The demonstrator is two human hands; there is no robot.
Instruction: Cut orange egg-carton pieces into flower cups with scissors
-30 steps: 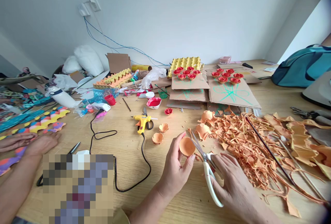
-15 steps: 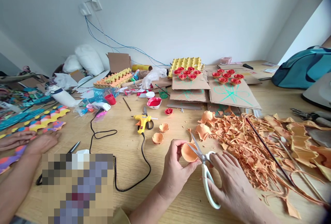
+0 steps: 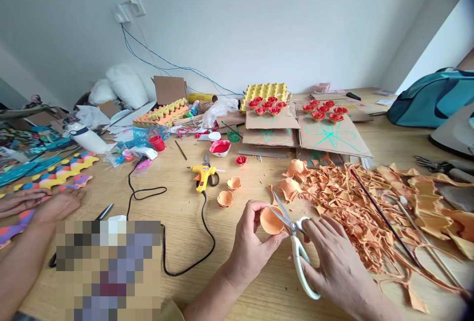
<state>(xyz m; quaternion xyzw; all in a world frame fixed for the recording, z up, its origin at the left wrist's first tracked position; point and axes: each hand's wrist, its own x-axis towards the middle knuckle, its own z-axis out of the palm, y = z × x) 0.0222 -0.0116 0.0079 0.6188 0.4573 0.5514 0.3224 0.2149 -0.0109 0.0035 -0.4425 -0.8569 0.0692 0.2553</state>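
Note:
Between the thumb and fingers of my left hand [image 3: 249,244] is an orange egg-carton cup [image 3: 272,221], its hollow side facing me. My right hand [image 3: 329,257] grips white-handled scissors [image 3: 304,266], whose blades are parted at the cup's right rim. A thin orange strip stands up beside the blades. Left of my hands lie a trimmed orange cup [image 3: 234,183] and small nested-looking cups [image 3: 225,199]. Two larger uncut cups [image 3: 290,188] rest just beyond the scissors.
A yellow glue gun [image 3: 203,175] with a black cord lies left of centre. Orange scraps [image 3: 351,207] pile up at right. Red paper flowers [image 3: 267,105] stand on cardboard [image 3: 333,136] behind. Red paint fills a small dish [image 3: 219,148]. Another person's hands [image 3: 55,207] work at far left.
The scissors have shifted slightly right and down against the cup, with my right hand. My left hand keeps its hold on the cup. The whole view has moved a little.

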